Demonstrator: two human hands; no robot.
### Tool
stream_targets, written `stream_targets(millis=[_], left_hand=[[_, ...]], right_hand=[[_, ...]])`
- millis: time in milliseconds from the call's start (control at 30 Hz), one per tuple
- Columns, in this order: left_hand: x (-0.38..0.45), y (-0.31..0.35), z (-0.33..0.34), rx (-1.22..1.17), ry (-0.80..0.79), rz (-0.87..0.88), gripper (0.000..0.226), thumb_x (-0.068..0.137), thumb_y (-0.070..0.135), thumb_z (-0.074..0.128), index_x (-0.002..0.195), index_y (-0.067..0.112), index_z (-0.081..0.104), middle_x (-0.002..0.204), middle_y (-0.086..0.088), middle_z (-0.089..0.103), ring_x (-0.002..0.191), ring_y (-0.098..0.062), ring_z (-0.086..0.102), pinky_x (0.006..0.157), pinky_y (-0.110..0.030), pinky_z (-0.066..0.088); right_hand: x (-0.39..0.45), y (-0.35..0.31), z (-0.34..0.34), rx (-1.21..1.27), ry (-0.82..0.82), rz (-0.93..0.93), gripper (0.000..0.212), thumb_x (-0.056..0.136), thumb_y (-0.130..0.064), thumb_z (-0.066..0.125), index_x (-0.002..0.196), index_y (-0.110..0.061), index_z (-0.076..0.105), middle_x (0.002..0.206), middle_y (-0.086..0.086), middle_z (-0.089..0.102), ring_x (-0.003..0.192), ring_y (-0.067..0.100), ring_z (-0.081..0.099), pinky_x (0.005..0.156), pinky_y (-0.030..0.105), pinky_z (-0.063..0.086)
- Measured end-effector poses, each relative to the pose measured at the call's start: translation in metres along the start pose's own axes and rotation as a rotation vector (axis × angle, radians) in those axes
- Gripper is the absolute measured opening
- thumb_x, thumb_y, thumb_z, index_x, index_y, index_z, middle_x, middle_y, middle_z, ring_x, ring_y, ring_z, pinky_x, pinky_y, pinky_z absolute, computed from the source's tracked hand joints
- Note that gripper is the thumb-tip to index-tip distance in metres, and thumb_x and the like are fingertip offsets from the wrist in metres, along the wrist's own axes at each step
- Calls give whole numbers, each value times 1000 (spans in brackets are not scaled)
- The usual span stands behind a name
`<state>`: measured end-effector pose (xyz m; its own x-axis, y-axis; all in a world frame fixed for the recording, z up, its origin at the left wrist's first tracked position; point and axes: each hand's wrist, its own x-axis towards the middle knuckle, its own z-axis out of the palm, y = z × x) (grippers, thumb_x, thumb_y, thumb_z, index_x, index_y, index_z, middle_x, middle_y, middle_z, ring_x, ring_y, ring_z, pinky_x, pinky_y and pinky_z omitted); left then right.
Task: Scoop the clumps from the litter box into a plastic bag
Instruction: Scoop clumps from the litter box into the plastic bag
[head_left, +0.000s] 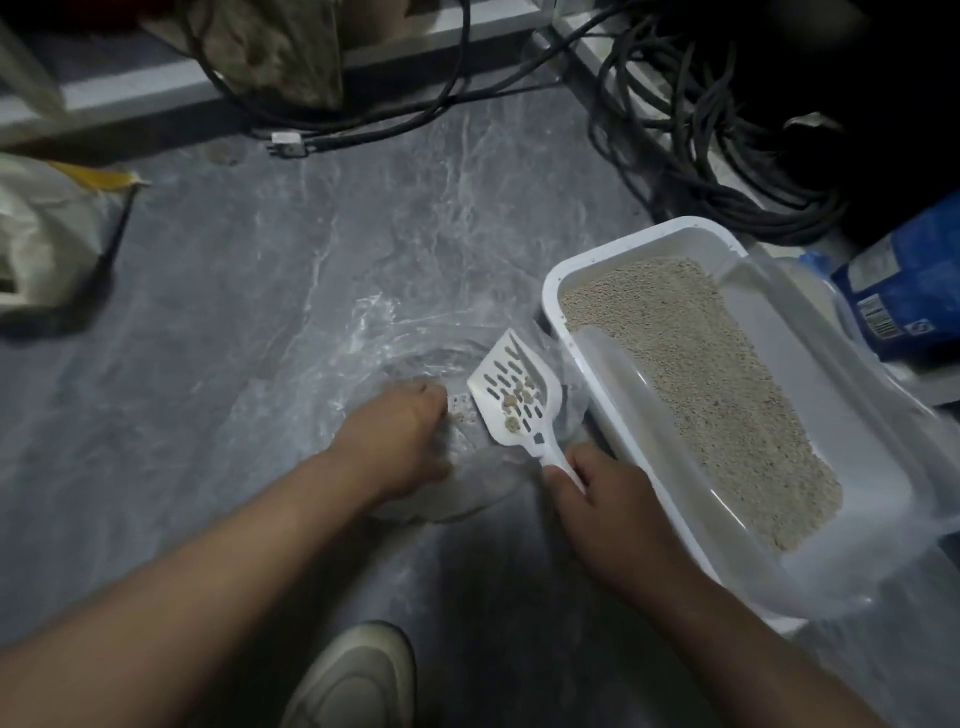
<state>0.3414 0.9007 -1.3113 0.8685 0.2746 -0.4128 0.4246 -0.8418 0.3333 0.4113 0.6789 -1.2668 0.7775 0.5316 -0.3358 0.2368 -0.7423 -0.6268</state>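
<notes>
A white litter box filled with beige litter stands on the grey floor at the right. A clear plastic bag lies on the floor just left of it. My left hand grips the bag's edge and holds its mouth apart. My right hand holds the handle of a white slotted scoop. The scoop hovers over the bag's mouth with several small brown clumps on its blade. A few bits of litter show inside the bag near my left fingers.
Black cables coil behind the litter box. A blue bag stands at the far right, a white sack at the far left. My beige shoe is at the bottom. A shelf base runs along the back.
</notes>
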Motion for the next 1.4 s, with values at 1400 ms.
stream_targets(millis=[1400], left_hand=[[-1,23,31,-7,-42,-98,142,39,98,46,151,16,20,153,-6,34,141,-27,34,113,-51,37]], right_hand=[[-3,-7,1,-534,60,-47,19,100,-31,41,94,-21,56,94,2,68,86,29,68,70,37,50]])
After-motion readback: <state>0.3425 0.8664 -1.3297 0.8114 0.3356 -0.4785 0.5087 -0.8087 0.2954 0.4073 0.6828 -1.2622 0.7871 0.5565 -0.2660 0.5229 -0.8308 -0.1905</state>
